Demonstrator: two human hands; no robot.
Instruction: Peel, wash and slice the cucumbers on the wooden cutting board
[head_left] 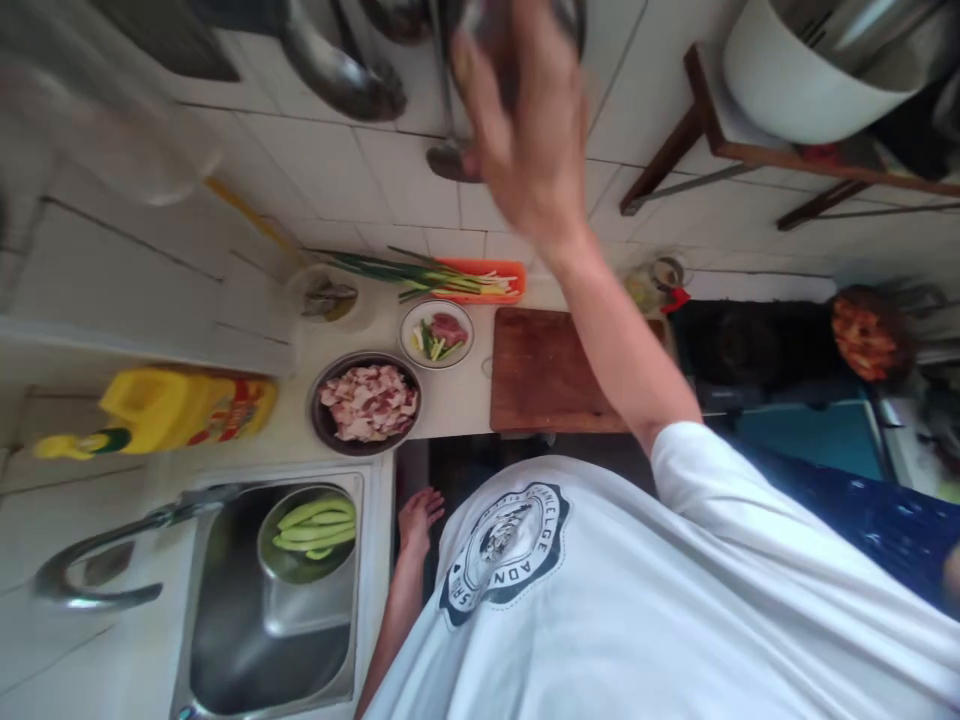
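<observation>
My right hand [529,150] is raised to the tiled wall, in front of a round, dark metal utensil [568,22] among the hanging ones. Motion blurs its fingers, and the frame's top edge cuts some off, so its grip is unclear. Just left of it hang a metal ladle [337,75] and the small dark end of another utensil [452,163]. Low beside my body, my left hand [421,517] hangs with its fingers loosely apart and holds nothing. A wooden cutting board [551,370] lies on the counter below my right arm.
Cut raw meat fills a bowl [319,428]. Nearby are a small plate [409,352] and an orange tray [480,268] with green onions. Left stands a sink [232,600] with green vegetables [319,525] in a pan. A stove [750,350] and a wall shelf [795,155] are right.
</observation>
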